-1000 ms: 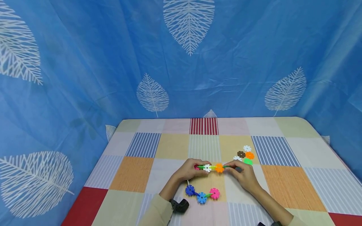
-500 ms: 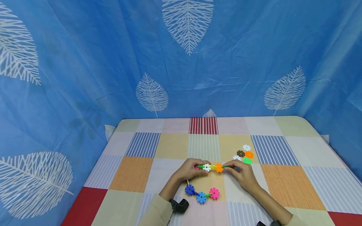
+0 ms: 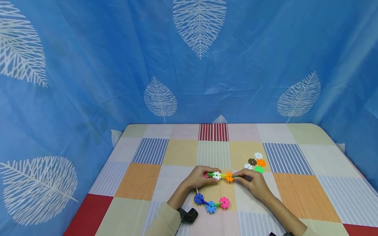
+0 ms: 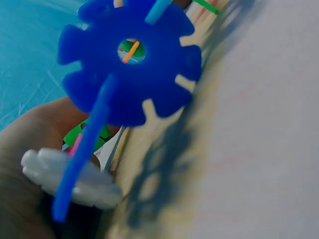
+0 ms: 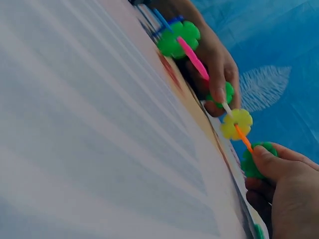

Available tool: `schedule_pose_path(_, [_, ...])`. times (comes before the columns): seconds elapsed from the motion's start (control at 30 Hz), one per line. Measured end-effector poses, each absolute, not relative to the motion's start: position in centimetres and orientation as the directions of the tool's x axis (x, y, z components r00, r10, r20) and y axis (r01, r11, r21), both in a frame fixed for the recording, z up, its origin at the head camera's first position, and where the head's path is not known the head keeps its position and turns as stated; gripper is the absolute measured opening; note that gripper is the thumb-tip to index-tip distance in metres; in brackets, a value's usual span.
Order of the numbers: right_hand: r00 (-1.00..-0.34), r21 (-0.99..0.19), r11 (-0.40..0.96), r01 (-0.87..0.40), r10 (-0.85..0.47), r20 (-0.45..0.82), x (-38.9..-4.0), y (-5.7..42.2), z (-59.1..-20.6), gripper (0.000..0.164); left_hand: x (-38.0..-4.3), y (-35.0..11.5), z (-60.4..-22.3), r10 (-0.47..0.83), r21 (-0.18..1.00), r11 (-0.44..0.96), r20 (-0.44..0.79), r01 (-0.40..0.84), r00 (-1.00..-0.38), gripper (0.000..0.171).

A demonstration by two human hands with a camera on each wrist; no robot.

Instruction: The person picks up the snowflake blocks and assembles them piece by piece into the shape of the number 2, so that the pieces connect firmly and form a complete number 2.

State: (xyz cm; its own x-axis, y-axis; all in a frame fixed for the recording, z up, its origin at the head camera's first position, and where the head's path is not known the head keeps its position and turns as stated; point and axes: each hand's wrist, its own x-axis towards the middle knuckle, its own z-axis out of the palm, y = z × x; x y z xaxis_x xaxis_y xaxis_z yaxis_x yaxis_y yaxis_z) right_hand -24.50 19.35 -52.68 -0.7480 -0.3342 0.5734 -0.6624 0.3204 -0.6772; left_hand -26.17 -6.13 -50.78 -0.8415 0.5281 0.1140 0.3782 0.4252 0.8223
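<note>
A chain of interlocking flower-shaped plastic discs bends between the hands. My left hand grips its upper left part, beside a white disc. At the right end, my right hand pinches a green disc between thumb and fingers. That green disc joins an orange disc, seen edge-on in the right wrist view, then a yellow disc. Below the left hand, the chain runs through a dark blue disc and a light blue disc to a pink disc at its other end.
Beyond the right hand lie several loose discs: white, brown, orange, green and another white one. A patchwork-patterned cloth covers the table. Blue leaf-print curtain hangs behind and at the sides.
</note>
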Motion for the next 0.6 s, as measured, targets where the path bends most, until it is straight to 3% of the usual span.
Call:
schedule_pose_path(0.1, [-0.764,-0.671,0.366,-0.645,-0.322,0.558,-24.6,20.0,-52.5,0.032,-26.1,-6.1,-50.8,0.497,0.838,0.429,0.092,0.337,-0.863,0.037])
schedule_pose_path(0.23, [-0.765,-0.577,0.530,-0.621,-0.248,0.595,-25.4,21.1,-52.1,0.040,-26.2,-6.1,-51.0,0.463,0.846,0.432,0.088,0.311,-0.882,0.036])
schedule_pose_path(0.37, [-0.777,-0.481,0.682,-0.551,-0.208,0.594,-25.9,22.3,-52.0,0.036,-26.2,-6.1,-50.9,0.453,0.863,0.414,0.082,0.291,-0.888,0.035])
schedule_pose_path(0.6, [-0.825,-0.417,0.782,-0.463,-0.208,0.526,-26.3,23.3,-52.3,0.035,-26.4,-6.0,-51.1,0.453,0.869,0.399,0.090,0.292,-0.887,0.033])
